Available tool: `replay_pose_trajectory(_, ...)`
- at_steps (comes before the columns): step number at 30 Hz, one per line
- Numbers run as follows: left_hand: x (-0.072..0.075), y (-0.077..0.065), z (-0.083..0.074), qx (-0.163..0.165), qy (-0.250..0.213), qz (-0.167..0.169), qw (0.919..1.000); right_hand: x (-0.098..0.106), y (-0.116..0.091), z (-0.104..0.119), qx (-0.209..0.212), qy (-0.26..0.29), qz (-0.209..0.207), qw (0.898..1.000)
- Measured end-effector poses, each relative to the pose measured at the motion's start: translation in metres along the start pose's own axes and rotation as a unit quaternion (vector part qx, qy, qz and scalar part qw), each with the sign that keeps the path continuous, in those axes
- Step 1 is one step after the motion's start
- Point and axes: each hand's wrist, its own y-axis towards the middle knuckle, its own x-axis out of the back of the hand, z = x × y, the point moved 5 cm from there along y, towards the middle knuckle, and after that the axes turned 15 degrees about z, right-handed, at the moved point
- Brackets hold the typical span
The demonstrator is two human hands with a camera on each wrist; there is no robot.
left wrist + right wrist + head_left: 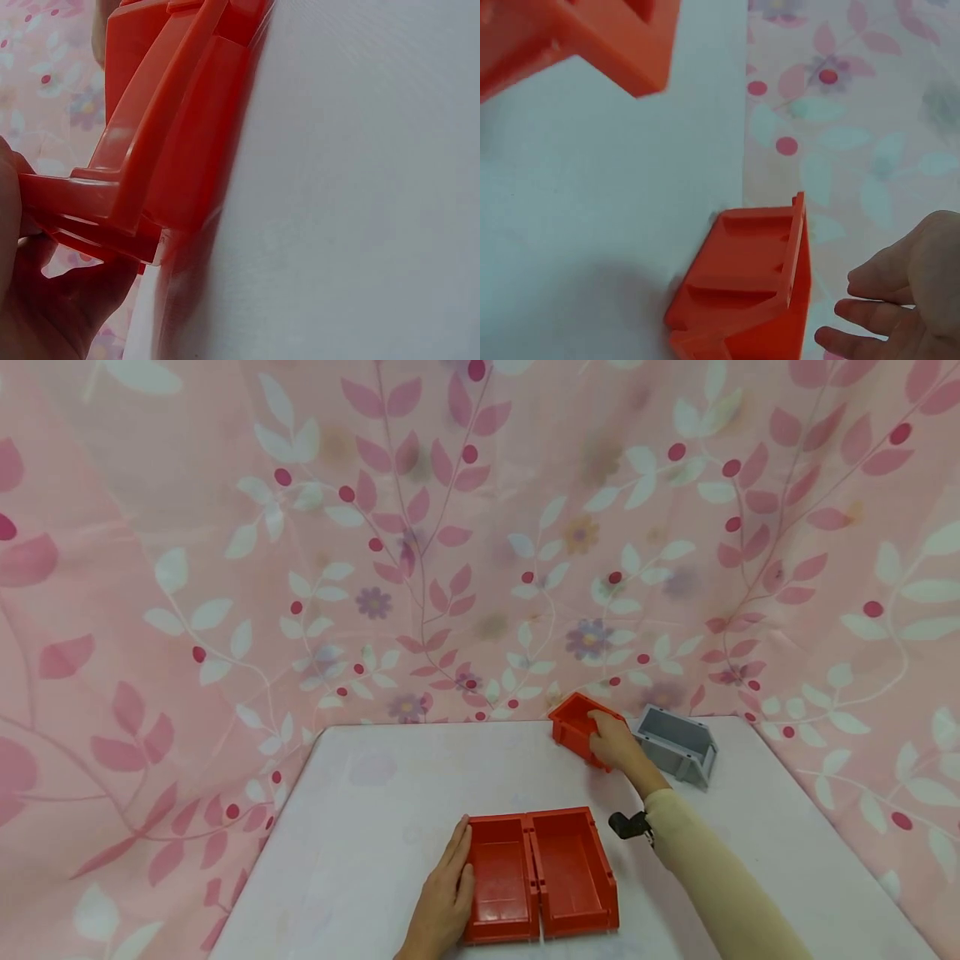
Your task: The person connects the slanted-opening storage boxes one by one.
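Observation:
Two red plastic storage bins stand side by side near the front of the table, the left bin and the right bin. My left hand rests along the left wall of the left bin, its fingers straight. Further back, my right hand reaches over a third red bin, which sits at an angle. In the right wrist view the loosely bent fingers are beside this bin's open side, apart from its wall, and hold nothing.
A grey bin stands just right of the third red bin, near the table's back edge. The white table meets a pink floral curtain behind it. A small black device sits at the right wrist.

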Motion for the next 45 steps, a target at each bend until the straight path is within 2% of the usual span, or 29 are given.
replay_pose_trajectory(5,0.002,0.0,-0.001,-0.002,0.001,-0.002,1.0,0.002,0.011,-0.006,-0.008,-0.016,0.013,1.0)
replay_pose_trajectory(11,0.002,0.001,-0.002,-0.002,-0.001,0.001,1.0,0.003,0.017,-0.014,-0.042,0.001,0.039,0.998)
replay_pose_trajectory(21,0.001,0.001,-0.002,-0.005,0.012,-0.009,0.9999,-0.001,0.028,-0.03,-0.057,0.001,0.075,0.996)
replay_pose_trajectory(28,-0.001,0.001,0.002,0.016,-0.013,0.008,0.9998,0.001,0.026,-0.033,-0.075,-0.028,0.048,0.996)
replay_pose_trajectory(33,-0.002,0.001,0.003,0.021,-0.012,0.01,0.9997,0.001,0.025,-0.038,-0.083,-0.053,0.046,0.994)
replay_pose_trajectory(45,-0.002,0.0,0.0,0.017,-0.015,0.01,0.9997,-0.001,0.019,-0.042,-0.098,-0.067,0.029,0.992)
